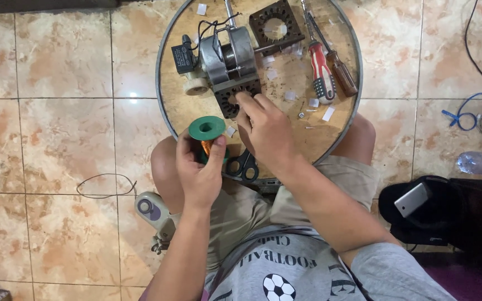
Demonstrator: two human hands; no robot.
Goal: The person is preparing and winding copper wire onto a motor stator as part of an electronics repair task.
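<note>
Both hands work at the near edge of a round wooden tray (181, 106) resting on the person's knees. Left hand (199, 173) is curled around a green spool of copper wire (207, 132), thumb and fingers closed on its core, holding it upright just in front of the right hand. Right hand (266, 131) lies palm down with its fingers bent and fingertips pressed onto the dark slotted stator core (229, 97); whether it pinches a wire strand there I cannot tell, the strand being too fine to see. Done well, the spool should stay close and level with the slots so the wire feeds without kinking, and the fingertips should seat each turn fully into a slot. Touching the stator, beyond the fingertips, stands a small motor frame (227, 53) with a black capacitor (183, 56) wired beside it. Farther out on the tray lie a second square lamination stack (275, 25), a red-handled screwdriver (322, 69) and a brown-handled one (342, 69) to the right, scraps of white paper, and scissors (245, 165) under the right wrist.
</note>
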